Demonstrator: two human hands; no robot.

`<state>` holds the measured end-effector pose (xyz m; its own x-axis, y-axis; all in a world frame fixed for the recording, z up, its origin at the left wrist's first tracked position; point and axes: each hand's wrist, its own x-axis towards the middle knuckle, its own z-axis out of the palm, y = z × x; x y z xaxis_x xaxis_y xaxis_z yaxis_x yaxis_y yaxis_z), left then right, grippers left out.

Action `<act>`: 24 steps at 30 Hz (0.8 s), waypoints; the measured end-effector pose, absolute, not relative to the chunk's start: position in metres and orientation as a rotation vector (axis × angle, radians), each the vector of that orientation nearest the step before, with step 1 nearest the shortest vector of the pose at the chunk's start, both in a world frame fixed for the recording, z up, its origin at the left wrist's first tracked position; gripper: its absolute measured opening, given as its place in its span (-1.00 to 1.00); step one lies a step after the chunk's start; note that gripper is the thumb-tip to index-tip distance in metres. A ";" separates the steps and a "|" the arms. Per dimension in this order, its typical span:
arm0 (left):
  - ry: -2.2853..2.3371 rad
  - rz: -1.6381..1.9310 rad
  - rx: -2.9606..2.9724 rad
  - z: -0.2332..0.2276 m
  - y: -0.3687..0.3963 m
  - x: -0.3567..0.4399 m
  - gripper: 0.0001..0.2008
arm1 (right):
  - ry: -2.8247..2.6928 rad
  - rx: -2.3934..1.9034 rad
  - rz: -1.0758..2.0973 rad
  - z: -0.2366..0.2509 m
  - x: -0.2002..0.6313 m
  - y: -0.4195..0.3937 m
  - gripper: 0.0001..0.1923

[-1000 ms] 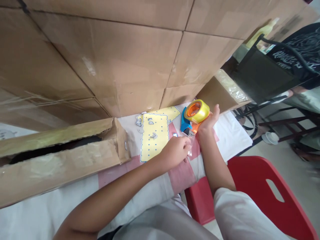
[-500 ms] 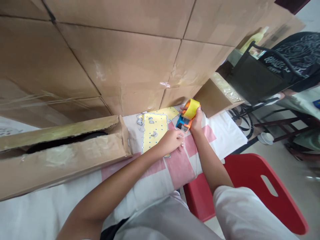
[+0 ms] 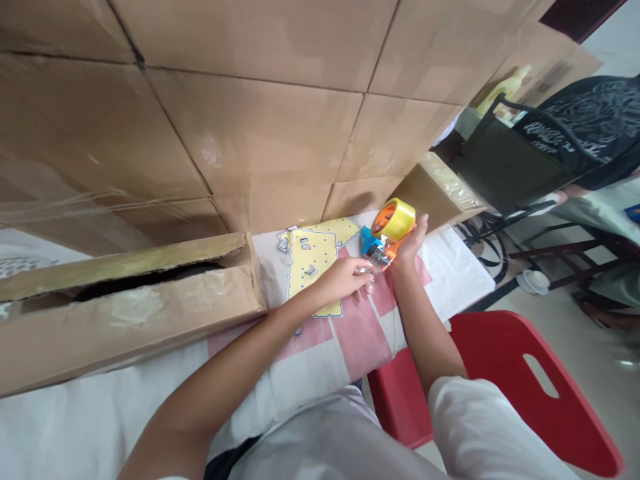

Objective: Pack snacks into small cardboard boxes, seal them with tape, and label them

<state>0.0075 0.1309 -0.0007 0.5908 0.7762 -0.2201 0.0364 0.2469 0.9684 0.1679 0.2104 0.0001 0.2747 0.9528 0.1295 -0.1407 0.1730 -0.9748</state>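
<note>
The right hand point(image 3: 411, 241) is gripping a tape dispenser point(image 3: 387, 233), its fingers closed around the orange body with the yellow tape roll point(image 3: 399, 219) facing up and the blue end pointing left toward the sheet. The dispenser is sitting low over the worktop point(image 3: 450, 270), at the far edge of the cloth, just in front of the wall of cardboard boxes point(image 3: 260, 127).

The left hand point(image 3: 345, 279) is resting just beside the dispenser, its fingers drawn narrow and pinching something small and clear; what it is cannot be told, as it is too small and glossy to read. The hand is lying over the near right corner of a yellow sheet point(image 3: 314, 263) with a dotted blue border, and the two hands are almost touching.

On the sheet and just past its far edge, a few small grey clips point(image 3: 303, 244) are lying loose. The sheet is lying on a white and pink checked cloth point(image 3: 360, 330) that is covering the worktop.

To the left, a long open cardboard box point(image 3: 125, 300) is lying on its side on the worktop, its end flap standing near the sheet. A red plastic chair point(image 3: 505, 387) is standing to the right of the person's lap. Farther right, a black bag point(image 3: 520, 160) is sitting on a dark metal frame beside the boxes.
</note>
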 end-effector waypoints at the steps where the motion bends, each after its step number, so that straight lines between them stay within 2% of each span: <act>1: 0.800 0.587 1.228 0.001 0.132 0.006 -0.82 | -0.980 -1.118 0.980 0.005 0.167 0.208 -0.25; 7: 0.702 0.569 1.327 0.021 0.132 -0.007 -0.82 | -1.031 -1.280 0.928 0.025 0.168 0.202 -0.23; 12: 0.693 0.623 1.298 0.038 0.128 -0.018 -0.94 | -1.076 -1.286 0.718 0.027 0.176 0.209 -0.11; 15: 0.693 0.597 1.214 0.045 0.129 -0.020 -0.94 | -1.114 -1.241 0.742 0.028 0.178 0.214 -0.15; 19: 0.705 0.610 1.161 0.053 0.131 -0.018 -0.84 | -1.125 -1.162 0.745 0.033 0.173 0.222 -0.23; 24: 0.711 0.648 1.189 0.056 0.130 -0.020 -0.81 | -1.135 -1.072 0.733 0.057 0.164 0.227 -0.26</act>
<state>-0.0201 0.1303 0.0564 0.6203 0.7701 -0.1488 -0.0770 0.2486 0.9655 0.1637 0.2272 0.0566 0.2923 0.8916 0.3459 0.0519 0.3464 -0.9367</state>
